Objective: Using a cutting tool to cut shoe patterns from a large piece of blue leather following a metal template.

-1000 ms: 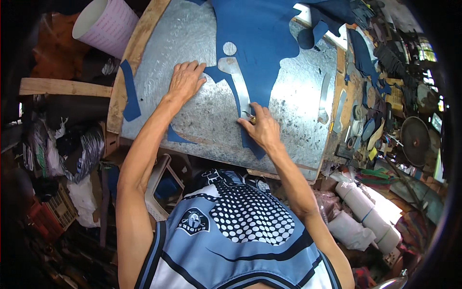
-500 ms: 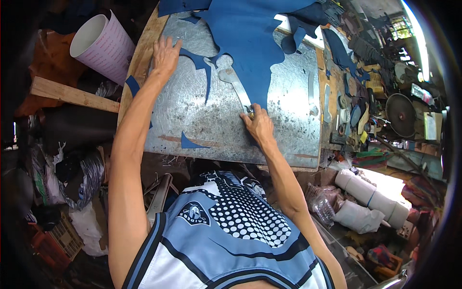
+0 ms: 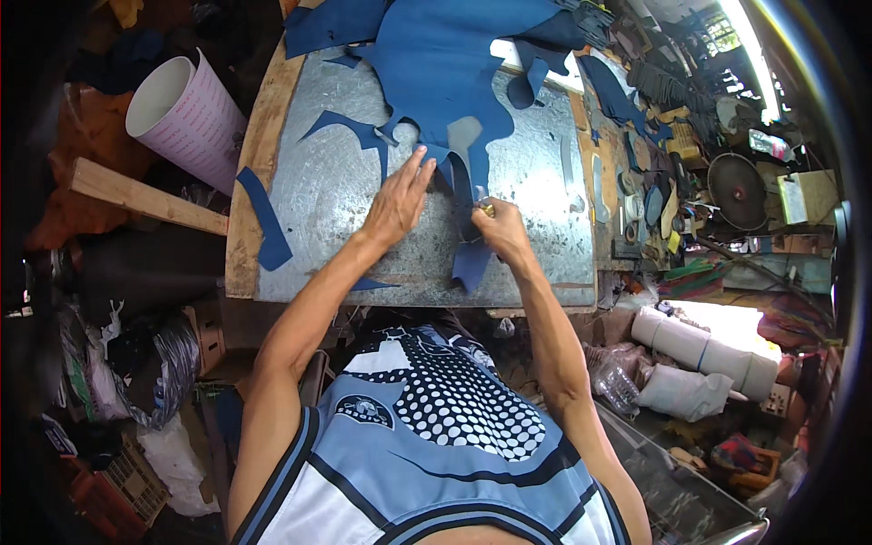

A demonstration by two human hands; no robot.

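Note:
A large sheet of dark blue leather [image 3: 431, 64] lies over a scratched metal sheet [image 3: 318, 227] on the bench. A flat grey template [image 3: 465, 134] with a rounded head rests on the leather's lower part. My left hand [image 3: 397, 202] is open, its fingers stretched out near the leather's lower edge, left of the template. My right hand [image 3: 501, 227] is closed around a small tool with a yellowish part [image 3: 489, 210]; its tip is hard to make out. Beside that hand, a narrow blue leather flap [image 3: 470, 263] hangs toward the bench's front edge.
Cut blue scraps lie about, one a curved strip [image 3: 263, 218] on the left wooden edge. A rolled white sheet [image 3: 186, 118] and a wooden bar [image 3: 145, 195] stand to the left. At right are cluttered tools, a round fan [image 3: 737, 193] and wrapped rolls [image 3: 704, 350].
My left hand has moved right and nearer from the far left of the metal sheet. The grey template now lies on the leather, and the blue flap has shifted beside my right hand.

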